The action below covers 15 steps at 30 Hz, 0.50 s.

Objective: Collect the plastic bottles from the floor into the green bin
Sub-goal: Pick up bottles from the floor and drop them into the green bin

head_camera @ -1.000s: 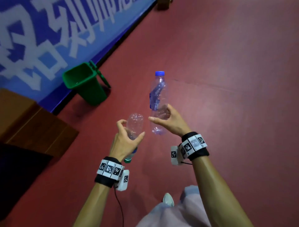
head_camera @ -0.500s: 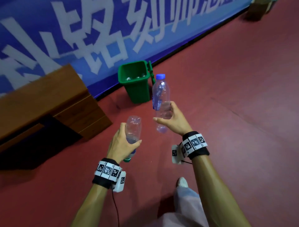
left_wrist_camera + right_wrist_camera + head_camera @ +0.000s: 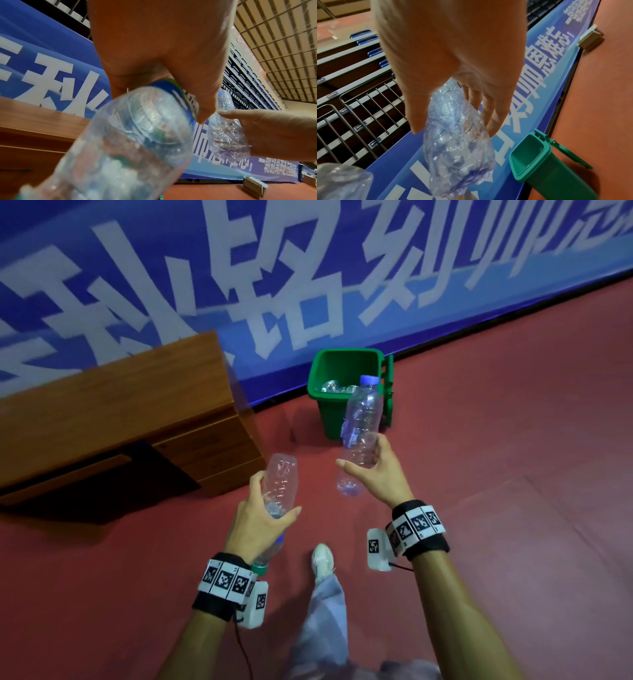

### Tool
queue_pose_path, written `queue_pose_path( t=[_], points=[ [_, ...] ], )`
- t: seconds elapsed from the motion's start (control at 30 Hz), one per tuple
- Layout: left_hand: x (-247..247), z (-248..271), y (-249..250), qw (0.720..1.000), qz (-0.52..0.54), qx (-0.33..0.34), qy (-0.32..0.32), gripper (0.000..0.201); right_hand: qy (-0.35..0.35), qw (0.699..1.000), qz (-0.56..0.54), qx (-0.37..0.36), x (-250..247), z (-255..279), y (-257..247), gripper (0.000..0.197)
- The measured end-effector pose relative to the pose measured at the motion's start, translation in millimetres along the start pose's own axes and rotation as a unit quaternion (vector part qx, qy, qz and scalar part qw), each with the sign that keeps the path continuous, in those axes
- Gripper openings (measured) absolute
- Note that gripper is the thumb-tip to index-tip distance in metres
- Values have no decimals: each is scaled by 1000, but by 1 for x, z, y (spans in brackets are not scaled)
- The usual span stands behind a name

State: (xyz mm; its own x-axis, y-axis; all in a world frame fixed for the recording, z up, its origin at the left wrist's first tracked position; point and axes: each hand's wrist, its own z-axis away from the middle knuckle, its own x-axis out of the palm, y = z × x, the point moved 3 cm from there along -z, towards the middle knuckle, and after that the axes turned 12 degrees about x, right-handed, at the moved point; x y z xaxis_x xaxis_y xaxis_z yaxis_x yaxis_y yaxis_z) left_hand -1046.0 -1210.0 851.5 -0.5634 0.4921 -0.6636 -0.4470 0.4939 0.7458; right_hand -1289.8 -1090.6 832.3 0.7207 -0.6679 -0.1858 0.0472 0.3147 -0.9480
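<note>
Two bottles were off the floor — L hand [image 3: 255,522] wrapped round one [image 3: 279,486], cap down; R hand [image 3: 376,470] gripped the blue-capped one [image 3: 363,419] upright, near the green bin [image 3: 329,416] w/ bottles inside.

Both forearms outstretched, left hand [image 3: 257,518] and right hand [image 3: 376,470] seemingly curled.

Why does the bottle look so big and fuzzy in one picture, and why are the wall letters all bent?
Left wrist view: the green-capped bottle in the left hand sits right at the lens, so it looks huge and out of focus. Head view: the wide-angle lens bends the banner letters, and motion smears them. Right wrist view: the green bin looks fairly sharp.
</note>
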Motion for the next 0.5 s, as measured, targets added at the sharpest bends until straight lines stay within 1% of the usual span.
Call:
queue_pose_path(
  t=[0.07, 0.17, 0.2, 0.27, 0.37, 0.43, 0.5],
  points=[
    [-1, -43, -15, 1000, -2, -23, -7, 86, 2, 1000, 7, -3, 11, -44, -7, 85],
    [-1, -120, -40, 999, 7, -35, -15, 86, 10, 1000, 8, -8, 21, -117, -23, 82],
    [0, -150, -48, 999, 4, -33, -28, 86, 14, 1000, 10, -9, 22, -140, -31, 81],
    [2, -210, -58, 997, -11, -17, -76, 84, 21, 1000, 15, 7, 21, -186, -44, 80],
    [6, -288, -61, 989, -39, 9, -145, 78, 63, 997, -2, 40, 12, -244, -54, 78],
    [8, -332, -59, 986, -51, 24, -158, 73, 70, 996, -6, 60, 6, -276, -59, 78],
    [10, -368, -56, 986, -56, 31, -153, 65, 78, 994, 3, 80, 0, -305, -61, 77]
  ],
)
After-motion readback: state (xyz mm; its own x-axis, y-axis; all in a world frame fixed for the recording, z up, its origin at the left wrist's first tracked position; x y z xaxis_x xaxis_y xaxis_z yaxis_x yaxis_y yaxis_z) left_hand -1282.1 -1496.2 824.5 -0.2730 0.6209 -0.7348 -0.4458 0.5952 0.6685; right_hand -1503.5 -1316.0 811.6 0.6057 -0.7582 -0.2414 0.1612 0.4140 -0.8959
